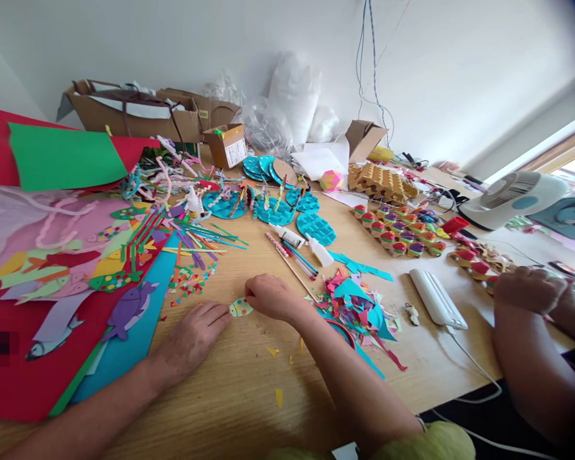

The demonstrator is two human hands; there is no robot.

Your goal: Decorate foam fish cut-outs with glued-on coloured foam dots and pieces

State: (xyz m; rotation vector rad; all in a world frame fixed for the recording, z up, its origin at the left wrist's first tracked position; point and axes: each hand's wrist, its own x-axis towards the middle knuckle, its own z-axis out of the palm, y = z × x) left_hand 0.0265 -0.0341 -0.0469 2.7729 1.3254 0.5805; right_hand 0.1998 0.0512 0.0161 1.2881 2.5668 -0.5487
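A small pale-green paper fish with coloured dots (240,308) lies on the wooden table between my hands. My left hand (196,338) rests flat, fingers stretched out, their tips at the fish's left end. Bent over the right end is my right hand (273,296), its fingers closed and pointing down; whatever they pinch is hidden. Tiny coloured paper bits (189,281) are scattered beyond my left hand. Yellow scraps (278,398) lie nearer to me. A purple paper fish (129,310) and several other paper fish sit on coloured sheets at the left.
Paper scraps (357,300) partly cover red-handled scissors (341,332) right of my forearm. Glue bottles (320,250), pens (301,262) and blue woven discs (274,211) stand farther back. A white power bank (438,299) and another person's hand (527,289) are at the right.
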